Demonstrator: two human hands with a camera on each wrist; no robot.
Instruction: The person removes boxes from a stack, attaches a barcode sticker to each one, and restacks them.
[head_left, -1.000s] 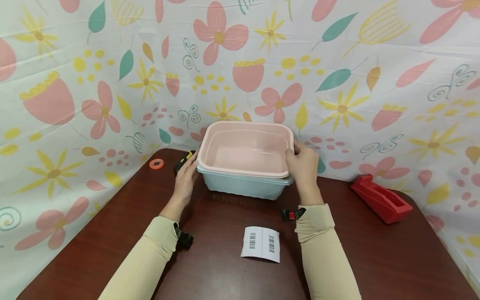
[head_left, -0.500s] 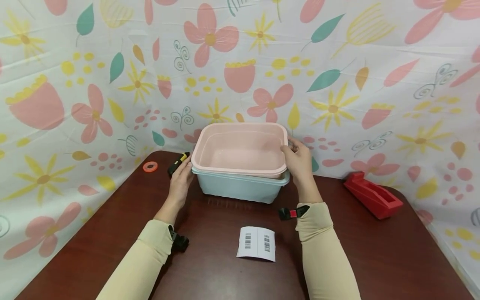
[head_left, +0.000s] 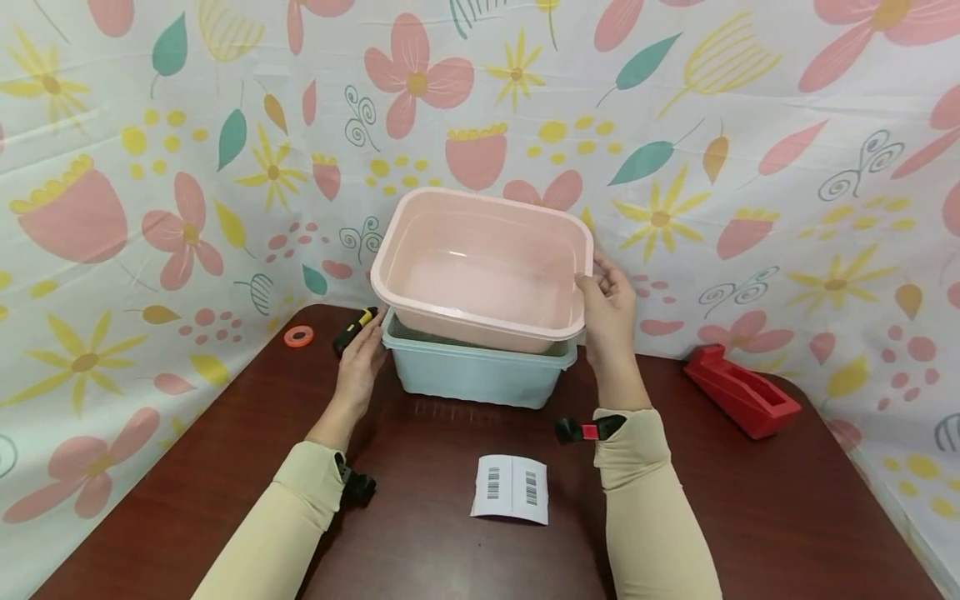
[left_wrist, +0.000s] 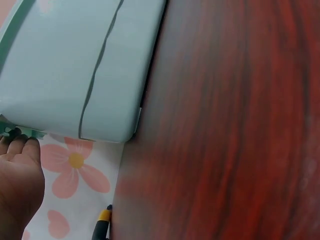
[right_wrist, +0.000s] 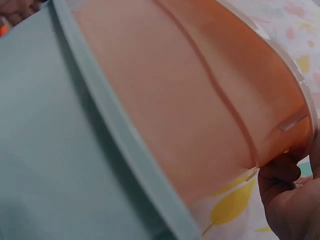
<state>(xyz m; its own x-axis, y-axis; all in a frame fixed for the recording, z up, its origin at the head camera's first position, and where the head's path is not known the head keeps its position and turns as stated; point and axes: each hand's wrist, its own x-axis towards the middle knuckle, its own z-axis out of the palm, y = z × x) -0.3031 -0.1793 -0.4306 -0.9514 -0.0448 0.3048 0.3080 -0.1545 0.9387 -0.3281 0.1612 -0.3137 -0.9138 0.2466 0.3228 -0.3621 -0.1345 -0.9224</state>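
A pink plastic basin (head_left: 480,258) hangs tilted above a light-blue basin (head_left: 480,377), its underside still partly within the blue rim. My right hand (head_left: 611,321) grips the pink basin's right end, thumb over the rim and fingers below; the right wrist view shows this hand (right_wrist: 292,197) at the pink wall's end. At the blue basin's left end, my left hand (head_left: 357,371) holds the rim. Seen from the left wrist, the fingers of that hand (left_wrist: 20,182) are curled under the blue basin's (left_wrist: 60,70) edge. The blue basin's inside is mostly hidden.
A white sheet with two barcodes (head_left: 510,490) lies on the dark wooden table (head_left: 420,533) in front. To the right stands a red tape dispenser (head_left: 738,393). An orange tape roll (head_left: 298,336) and a black-and-yellow cutter (head_left: 355,332) lie left. Flowered cloth (head_left: 300,133) hangs behind.
The pink basin has risen out of the blue one and tilted, its left end higher, with my right hand lifting. My left hand has stayed at the blue basin's left rim.
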